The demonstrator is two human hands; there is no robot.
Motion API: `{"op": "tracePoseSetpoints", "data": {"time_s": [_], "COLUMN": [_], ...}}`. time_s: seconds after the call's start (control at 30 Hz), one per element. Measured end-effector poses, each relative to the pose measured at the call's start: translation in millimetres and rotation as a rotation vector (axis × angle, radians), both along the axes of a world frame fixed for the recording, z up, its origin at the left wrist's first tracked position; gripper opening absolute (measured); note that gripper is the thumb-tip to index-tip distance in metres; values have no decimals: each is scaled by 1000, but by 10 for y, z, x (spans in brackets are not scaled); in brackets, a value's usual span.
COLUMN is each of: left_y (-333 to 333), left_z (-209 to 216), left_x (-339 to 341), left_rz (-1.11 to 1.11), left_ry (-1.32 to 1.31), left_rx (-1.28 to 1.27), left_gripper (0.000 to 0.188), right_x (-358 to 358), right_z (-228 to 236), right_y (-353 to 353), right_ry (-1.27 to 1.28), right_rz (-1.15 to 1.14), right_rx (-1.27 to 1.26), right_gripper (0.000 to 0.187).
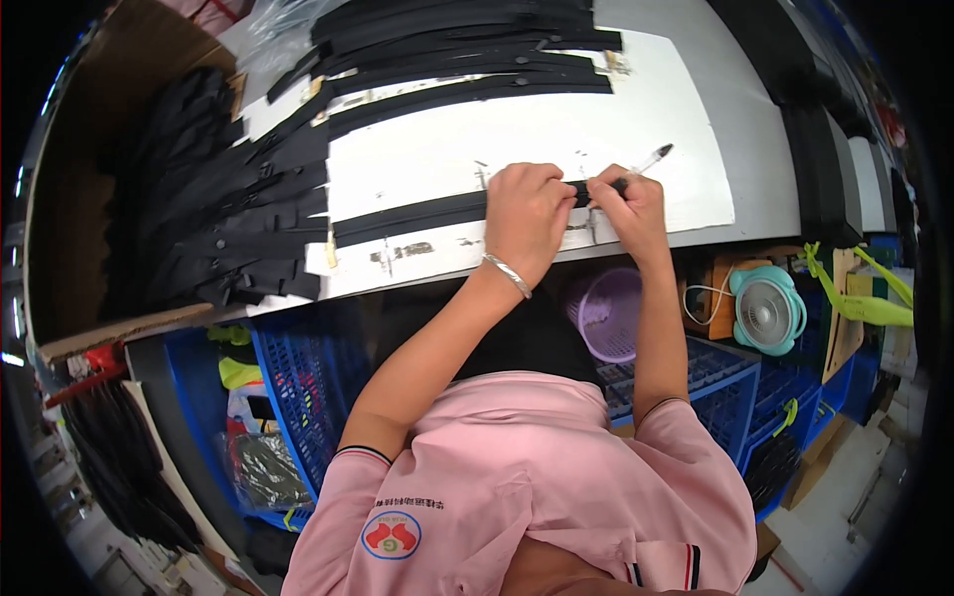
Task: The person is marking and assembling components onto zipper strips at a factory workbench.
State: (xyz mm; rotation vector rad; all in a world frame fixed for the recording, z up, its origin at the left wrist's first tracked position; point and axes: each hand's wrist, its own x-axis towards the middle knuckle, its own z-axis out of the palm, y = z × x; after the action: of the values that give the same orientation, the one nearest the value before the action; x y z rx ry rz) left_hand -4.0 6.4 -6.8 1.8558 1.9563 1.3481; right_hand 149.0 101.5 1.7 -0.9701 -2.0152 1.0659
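Observation:
A black zipper strip lies lengthwise along the near part of a white board. My left hand rests on it with curled fingers, holding it down near its right end. A pen with a clear barrel and a dark end is gripped in my right hand, slanting up and to the right. Both hands' fingertips meet close together at the strip's right end. The pen's lower tip is hidden by my fingers. Dark marks and smudges show on the board around the strip.
More black zipper strips lie at the board's far side. Others pile up on the left, beside an open cardboard box. Under the table's edge are a purple basket, blue crates and a small teal fan.

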Motion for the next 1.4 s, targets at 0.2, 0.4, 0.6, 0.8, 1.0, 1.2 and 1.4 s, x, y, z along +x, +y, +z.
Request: {"op": "tracePoseSetpoints", "data": {"time_s": [0.2, 0.4, 0.6, 0.8, 1.0, 1.2, 1.4], "left_y": [-417, -65, -28, -1077, -1711, -1350, -510], "left_z": [170, 23, 220, 259, 454, 493, 113], "left_x": [54, -269, -624, -1374, -2173, -1944, -886], "left_rz": [-30, -29, -47, 251, 507, 342, 31], "left_ry": [142, 240, 158, 451, 560, 431, 261], "left_rx": [-137, -204, -244, -250, -420, -152, -87], "left_gripper": [45, 53, 52, 50, 35, 22, 24], "right_x": [200, 183, 107, 80, 70, 85, -119], "right_z": [-39, -171, -140, -92, -62, -109, 233], "right_y": [-14, 0, -21, -10, -8, -4, -303], "right_ry": [270, 438, 432, 390, 373, 399, 240], "right_rz": [-157, -275, -351, -355, -328, -301, -366], "right_rx": [-168, -137, -184, -193, -172, -154, -124], "right_gripper": [14, 12, 13, 13, 14, 11, 31]}}
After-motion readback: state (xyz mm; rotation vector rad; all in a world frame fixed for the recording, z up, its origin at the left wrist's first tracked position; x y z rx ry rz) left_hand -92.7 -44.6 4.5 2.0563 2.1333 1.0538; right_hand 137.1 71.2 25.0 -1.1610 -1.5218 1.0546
